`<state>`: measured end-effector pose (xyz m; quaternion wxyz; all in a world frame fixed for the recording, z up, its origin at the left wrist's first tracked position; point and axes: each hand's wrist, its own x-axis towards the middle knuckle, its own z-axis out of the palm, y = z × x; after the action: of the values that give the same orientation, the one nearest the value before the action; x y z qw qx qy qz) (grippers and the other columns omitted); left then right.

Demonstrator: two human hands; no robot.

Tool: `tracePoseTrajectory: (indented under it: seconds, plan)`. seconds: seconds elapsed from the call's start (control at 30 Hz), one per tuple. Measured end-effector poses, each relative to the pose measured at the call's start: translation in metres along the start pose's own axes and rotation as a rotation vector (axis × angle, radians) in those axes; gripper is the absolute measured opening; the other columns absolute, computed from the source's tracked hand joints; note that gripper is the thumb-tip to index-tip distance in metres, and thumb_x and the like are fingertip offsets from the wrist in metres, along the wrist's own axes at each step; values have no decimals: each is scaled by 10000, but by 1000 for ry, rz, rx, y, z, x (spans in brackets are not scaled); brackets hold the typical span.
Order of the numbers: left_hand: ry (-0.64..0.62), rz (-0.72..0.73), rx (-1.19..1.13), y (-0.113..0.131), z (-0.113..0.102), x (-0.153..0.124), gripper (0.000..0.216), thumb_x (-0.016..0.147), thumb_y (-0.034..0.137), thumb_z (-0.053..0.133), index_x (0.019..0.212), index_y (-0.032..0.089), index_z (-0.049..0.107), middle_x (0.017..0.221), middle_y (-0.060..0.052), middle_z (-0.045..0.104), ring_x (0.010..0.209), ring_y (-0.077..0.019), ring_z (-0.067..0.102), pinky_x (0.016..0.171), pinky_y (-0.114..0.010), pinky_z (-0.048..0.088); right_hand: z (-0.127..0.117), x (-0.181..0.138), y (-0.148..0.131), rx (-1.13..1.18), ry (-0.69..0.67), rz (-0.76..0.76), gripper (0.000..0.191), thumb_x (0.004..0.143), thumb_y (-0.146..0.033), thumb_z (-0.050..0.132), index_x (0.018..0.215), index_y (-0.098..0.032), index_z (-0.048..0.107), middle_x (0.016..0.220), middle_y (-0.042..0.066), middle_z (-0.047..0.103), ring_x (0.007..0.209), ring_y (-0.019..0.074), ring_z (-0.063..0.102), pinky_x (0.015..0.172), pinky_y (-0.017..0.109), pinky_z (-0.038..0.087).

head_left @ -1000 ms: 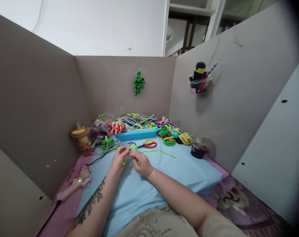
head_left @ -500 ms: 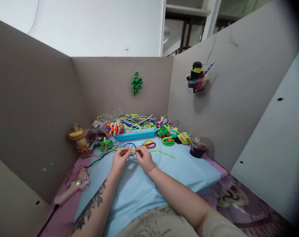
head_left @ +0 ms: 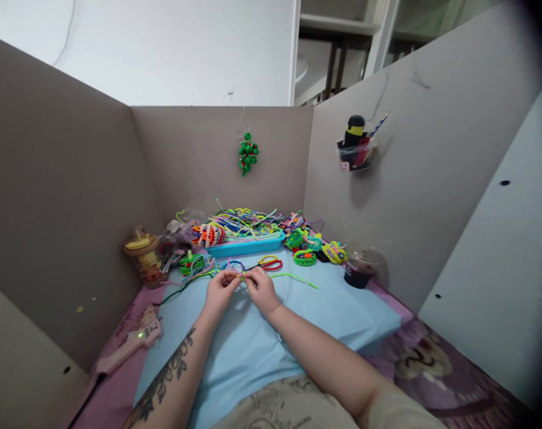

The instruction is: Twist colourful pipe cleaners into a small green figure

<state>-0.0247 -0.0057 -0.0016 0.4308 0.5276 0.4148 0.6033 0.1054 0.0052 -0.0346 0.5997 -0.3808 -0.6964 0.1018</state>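
Note:
My left hand (head_left: pixel 220 291) and my right hand (head_left: pixel 262 291) meet over the light blue cloth (head_left: pixel 253 333), thumbs and fingertips pinched close together. Between the fingertips is a small yellow-green piece of pipe cleaner (head_left: pixel 241 276), mostly hidden by my fingers. A lime green pipe cleaner (head_left: pixel 300 279) stretches out to the right from behind my right hand; whether it joins the held piece I cannot tell. Just beyond my hands lie scissors (head_left: pixel 271 263) with red and yellow handles. Several loose pipe cleaners (head_left: pixel 203 275) lie left of my left hand.
A blue tray (head_left: pixel 248 245) heaped with pipe cleaners stands at the back. Finished pieces, such as a green one (head_left: pixel 304 257), sit right of it. A pink glue gun (head_left: pixel 132 345) lies left, near a lidded cup (head_left: pixel 143 259). A dark drink cup (head_left: pixel 358 271) stands right.
My fingertips have drawn closer together around the small piece, the left hand shifting slightly right. The view has tilted a little; everything else stays in place.

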Motion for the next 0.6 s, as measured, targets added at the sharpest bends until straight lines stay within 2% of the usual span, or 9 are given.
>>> tracePoseTrajectory:
  seconds: [0.13, 0.27, 0.6]
  plan:
    - [-20, 5, -6, -2, 0, 0, 210, 533, 228, 757, 692, 147, 645, 690, -36, 650, 623, -131, 576, 621, -220, 439, 1, -1, 3, -21, -21, 46, 176, 764, -121, 468, 899, -169, 570, 798, 36, 577, 721, 146, 547, 648, 251, 458]
    - [-44, 18, 23, -8, -2, 2, 203, 567, 236, 742, 718, 149, 639, 704, -32, 647, 642, -132, 580, 635, -224, 441, 0, 0, 4, -49, -58, 14, 173, 783, -99, 438, 839, -172, 585, 810, 39, 566, 778, 147, 546, 714, 259, 450]
    - [-84, 37, 59, -11, -7, 4, 186, 590, 236, 723, 724, 151, 626, 710, -26, 634, 650, -127, 567, 641, -226, 434, -2, 1, 4, 5, -75, 51, 170, 799, -145, 496, 871, -175, 647, 795, 42, 598, 771, 149, 565, 713, 259, 453]
